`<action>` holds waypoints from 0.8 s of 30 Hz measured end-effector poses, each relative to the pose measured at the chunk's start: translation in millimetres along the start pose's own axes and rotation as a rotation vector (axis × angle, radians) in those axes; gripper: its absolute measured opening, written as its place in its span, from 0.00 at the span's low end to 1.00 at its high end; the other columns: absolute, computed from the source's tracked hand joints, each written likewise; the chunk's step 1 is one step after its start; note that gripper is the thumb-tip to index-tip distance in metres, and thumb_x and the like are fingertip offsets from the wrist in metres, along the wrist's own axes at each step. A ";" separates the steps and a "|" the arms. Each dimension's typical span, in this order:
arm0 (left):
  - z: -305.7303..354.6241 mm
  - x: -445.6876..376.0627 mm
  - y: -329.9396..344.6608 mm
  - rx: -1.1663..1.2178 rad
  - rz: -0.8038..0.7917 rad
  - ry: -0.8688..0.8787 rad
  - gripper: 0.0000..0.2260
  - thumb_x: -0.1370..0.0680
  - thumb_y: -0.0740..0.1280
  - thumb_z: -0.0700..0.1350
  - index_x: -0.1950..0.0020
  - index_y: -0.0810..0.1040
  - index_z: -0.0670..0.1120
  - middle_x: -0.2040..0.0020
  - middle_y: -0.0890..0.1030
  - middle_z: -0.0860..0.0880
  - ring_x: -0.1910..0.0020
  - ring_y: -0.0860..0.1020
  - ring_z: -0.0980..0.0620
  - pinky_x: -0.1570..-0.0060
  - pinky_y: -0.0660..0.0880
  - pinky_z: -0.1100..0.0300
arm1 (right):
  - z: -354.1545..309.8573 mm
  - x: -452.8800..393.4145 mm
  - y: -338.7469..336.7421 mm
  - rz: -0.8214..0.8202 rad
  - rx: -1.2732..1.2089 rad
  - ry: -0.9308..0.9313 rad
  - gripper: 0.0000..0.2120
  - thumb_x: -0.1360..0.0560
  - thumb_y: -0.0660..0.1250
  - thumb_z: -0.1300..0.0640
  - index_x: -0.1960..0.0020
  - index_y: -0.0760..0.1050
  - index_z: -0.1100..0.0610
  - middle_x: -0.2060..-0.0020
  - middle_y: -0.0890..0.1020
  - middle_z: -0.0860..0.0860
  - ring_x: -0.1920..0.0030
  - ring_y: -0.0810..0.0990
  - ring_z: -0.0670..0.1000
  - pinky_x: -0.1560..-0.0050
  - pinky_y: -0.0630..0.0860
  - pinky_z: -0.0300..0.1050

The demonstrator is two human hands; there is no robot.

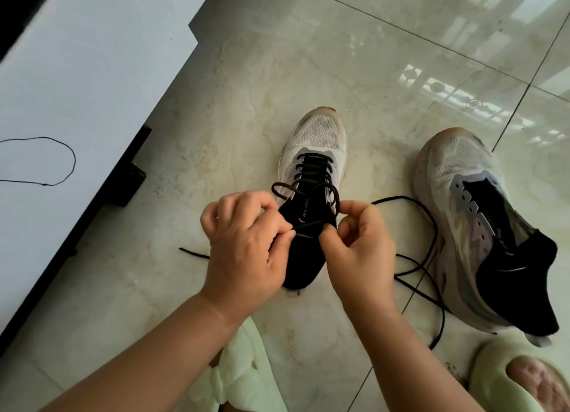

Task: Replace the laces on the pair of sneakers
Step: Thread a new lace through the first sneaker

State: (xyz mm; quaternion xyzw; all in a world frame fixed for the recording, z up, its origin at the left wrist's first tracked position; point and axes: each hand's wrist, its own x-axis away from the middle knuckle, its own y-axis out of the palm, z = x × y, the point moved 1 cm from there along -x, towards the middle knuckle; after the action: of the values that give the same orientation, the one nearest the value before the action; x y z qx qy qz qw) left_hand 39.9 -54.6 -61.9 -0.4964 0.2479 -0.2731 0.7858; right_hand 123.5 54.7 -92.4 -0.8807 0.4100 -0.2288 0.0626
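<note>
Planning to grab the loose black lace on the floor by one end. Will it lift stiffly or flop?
Likely floppy: the loose lace lies in slack curves beside the unlaced sneaker. It looks thin, so probably very light. Lifted by one end, the rest would probably trail over the tile floor and might snag on that sneaker.

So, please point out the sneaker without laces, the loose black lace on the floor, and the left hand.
unlaced sneaker (462,180): head view, on its white mesh toe.
loose black lace (433,223): head view, on its curve beside that sneaker.
left hand (243,242): head view, on its back.
</note>
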 end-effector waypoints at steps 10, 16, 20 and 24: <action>-21.8 -2.4 -6.3 -0.062 -0.034 -0.097 0.04 0.33 0.70 0.44 0.65 0.75 0.49 0.56 0.75 0.51 0.53 0.71 0.50 0.49 0.53 0.59 | -1.1 0.2 -4.0 0.036 -0.086 -0.003 0.16 0.30 0.66 0.66 0.53 0.68 0.47 0.74 0.71 0.43 0.73 0.69 0.40 0.70 0.67 0.27; -31.6 0.9 -8.8 0.162 -0.139 -0.195 0.06 0.27 0.69 0.39 0.63 0.75 0.43 0.64 0.75 0.52 0.67 0.74 0.52 0.61 0.72 0.58 | -2.1 0.8 0.2 0.035 -0.039 -0.038 0.16 0.30 0.66 0.67 0.56 0.67 0.47 0.74 0.70 0.43 0.73 0.67 0.41 0.71 0.68 0.29; -24.5 0.7 -11.2 0.592 -0.275 -0.359 0.17 0.23 0.63 0.51 0.69 0.78 0.43 0.73 0.78 0.52 0.74 0.74 0.57 0.70 0.71 0.66 | -2.7 -0.5 -4.7 0.035 0.054 -0.169 0.16 0.30 0.62 0.71 0.61 0.68 0.49 0.74 0.66 0.43 0.71 0.65 0.43 0.70 0.65 0.30; -13.9 -3.0 -3.0 0.289 -0.509 -0.407 0.18 0.27 0.66 0.53 0.73 0.76 0.43 0.75 0.77 0.48 0.75 0.73 0.50 0.69 0.72 0.55 | -4.4 -1.8 -4.8 0.011 0.174 -0.331 0.17 0.32 0.61 0.73 0.53 0.79 0.56 0.64 0.69 0.45 0.62 0.70 0.42 0.62 0.67 0.27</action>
State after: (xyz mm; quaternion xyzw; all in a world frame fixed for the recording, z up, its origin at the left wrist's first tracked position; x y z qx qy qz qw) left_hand 28.0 -62.5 -64.1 -0.4704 -0.0867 -0.3878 0.7880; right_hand 123.8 59.6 -87.7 -0.8952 0.3777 -0.1152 0.2066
